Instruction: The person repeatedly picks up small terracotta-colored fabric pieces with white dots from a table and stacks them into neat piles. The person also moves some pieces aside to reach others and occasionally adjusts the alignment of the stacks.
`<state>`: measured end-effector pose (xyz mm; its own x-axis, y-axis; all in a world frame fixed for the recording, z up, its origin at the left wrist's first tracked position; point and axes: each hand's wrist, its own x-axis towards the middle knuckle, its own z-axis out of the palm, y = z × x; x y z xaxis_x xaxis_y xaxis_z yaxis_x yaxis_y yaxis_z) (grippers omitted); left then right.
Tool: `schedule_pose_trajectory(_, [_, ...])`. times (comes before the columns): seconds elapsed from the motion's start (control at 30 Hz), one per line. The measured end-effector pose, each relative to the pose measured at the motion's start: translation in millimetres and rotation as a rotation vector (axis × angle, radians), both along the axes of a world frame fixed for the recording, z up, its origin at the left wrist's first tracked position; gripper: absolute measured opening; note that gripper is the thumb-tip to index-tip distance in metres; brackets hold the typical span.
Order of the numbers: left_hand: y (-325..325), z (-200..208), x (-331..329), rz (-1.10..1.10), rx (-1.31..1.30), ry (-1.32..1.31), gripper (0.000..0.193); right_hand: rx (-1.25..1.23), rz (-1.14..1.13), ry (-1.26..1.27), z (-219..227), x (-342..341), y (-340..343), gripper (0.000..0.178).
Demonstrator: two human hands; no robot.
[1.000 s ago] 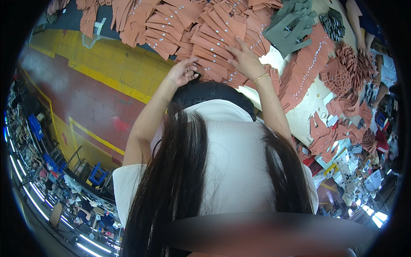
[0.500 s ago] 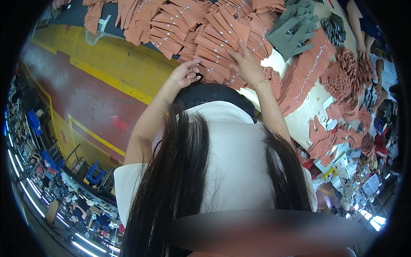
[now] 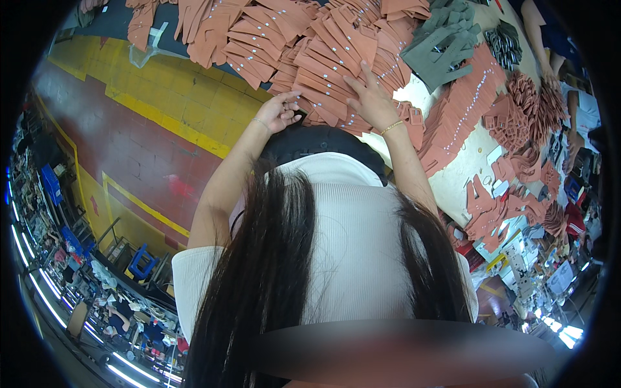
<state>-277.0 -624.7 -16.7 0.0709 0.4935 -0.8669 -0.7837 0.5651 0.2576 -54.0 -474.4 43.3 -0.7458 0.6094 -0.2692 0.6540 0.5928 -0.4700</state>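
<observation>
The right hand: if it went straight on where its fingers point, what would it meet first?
The right hand would likely meet the fanned orange pieces directly ahead; depth leaves unclear whether it already touches them.

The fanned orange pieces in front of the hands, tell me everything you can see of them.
The orange pieces are flat, long, matte and cloth-like, with small white tags in slanting rows. They lie fanned and overlapping, a pale tabletop showing at their right. The right hand is spread over them; the left hand is loosely bent at their near left edge. Whether either hand presses on them is unclear.
</observation>
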Motion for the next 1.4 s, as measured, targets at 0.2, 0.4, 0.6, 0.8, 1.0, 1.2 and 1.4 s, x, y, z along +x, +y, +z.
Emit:
schedule_pose_trajectory(0.2, [0.5,-0.1,-0.1,0.0,-0.02,0.015,0.03,-0.01,-0.01,-0.027,1.3,-0.4,-1.2,0.055])
schedule_pose_trajectory(0.4, [-0.1,-0.3,0.2,0.029,-0.052,0.02,0.027,-0.005,-0.011,-0.011,0.2,0.0,-1.8,0.056])
schedule_pose_trajectory(0.6, [-3.4,-5.0,0.7,0.063,-0.085,0.034,0.025,-0.021,-0.047,0.015,-4.8,0.2,-4.4,0.057])
schedule_pose_trajectory(0.8, [-6.3,-10.6,1.3,0.071,-0.074,0.011,0.024,0.036,-0.12,0.014,-9.3,-1.8,-15.5,0.06])
schedule_pose_trajectory(1.0, [-6.4,-16.7,3.0,0.089,-0.067,-0.022,0.017,-0.064,-0.139,-0.104,-6.8,-1.4,-18.9,0.066])
schedule_pose_trajectory(1.2, [-6.4,-19.3,5.9,0.113,-0.056,-0.044,0.017,-0.25,-0.071,-0.274,0.6,-2.9,-14.0,0.074])
schedule_pose_trajectory(1.4, [-7.7,-16.9,12.0,0.117,-0.06,-0.051,0.014,-0.229,-0.029,-0.322,6.7,-6.5,-14.5,0.076])
